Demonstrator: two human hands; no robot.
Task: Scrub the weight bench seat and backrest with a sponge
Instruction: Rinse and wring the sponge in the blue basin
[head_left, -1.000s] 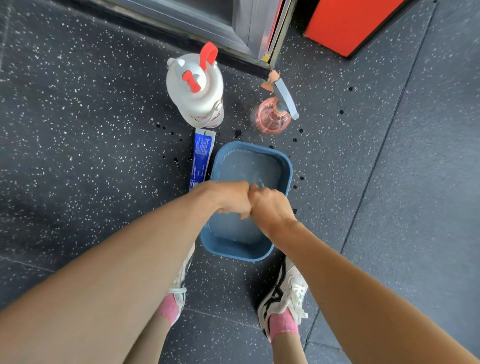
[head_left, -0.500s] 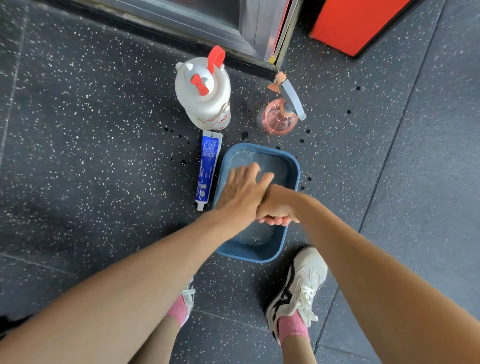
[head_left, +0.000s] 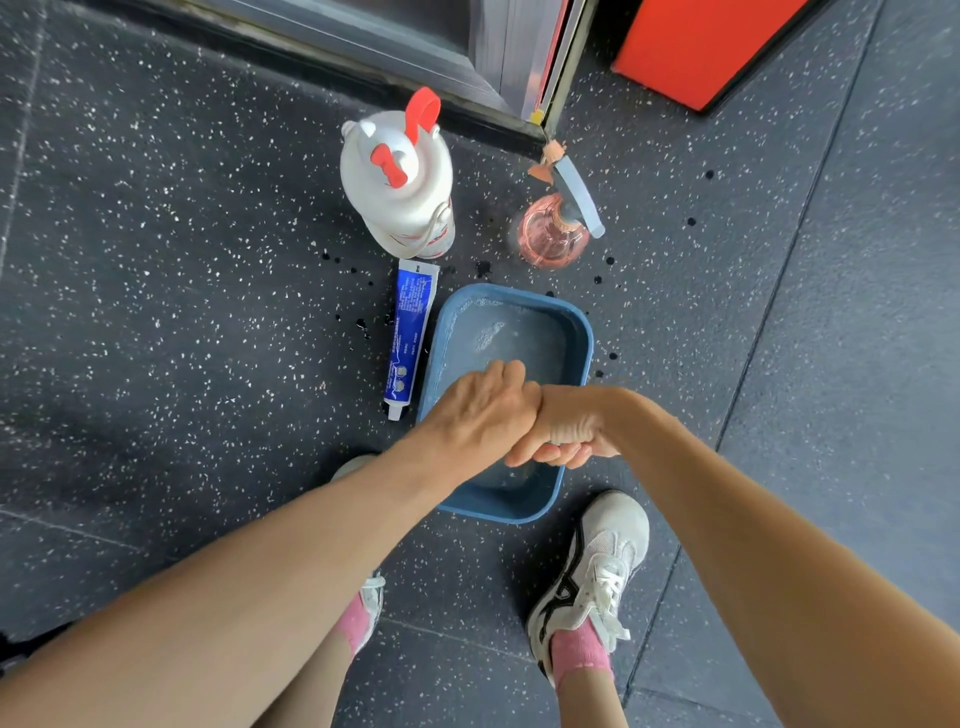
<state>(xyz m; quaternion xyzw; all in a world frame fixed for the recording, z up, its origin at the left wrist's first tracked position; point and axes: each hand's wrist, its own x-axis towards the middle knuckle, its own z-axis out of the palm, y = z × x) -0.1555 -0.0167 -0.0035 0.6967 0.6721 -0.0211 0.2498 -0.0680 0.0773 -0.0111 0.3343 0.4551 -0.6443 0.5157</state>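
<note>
**Fists being parted as left hand (head_left: 478, 410) is laid over right hand (head_left: 571, 431) at basin (head_left: 583, 332)**

Knuckles pressed together a second ago are being separated: the left hand is now being spread, fingers nearly straight, across the right hand, whose fingers are being kept tightly curled. From the left, a white bottle (head_left: 397, 182) and toothpaste tube (head_left: 410, 338) are being left on the floor, a pink spray bottle (head_left: 550, 228) beyond. The sponge is being hidden, judged enclosed in the right hand over the basin's water; no bench is being shown. Soft, light and slick when soaked, it is best being gripped across its broad faces.
</note>
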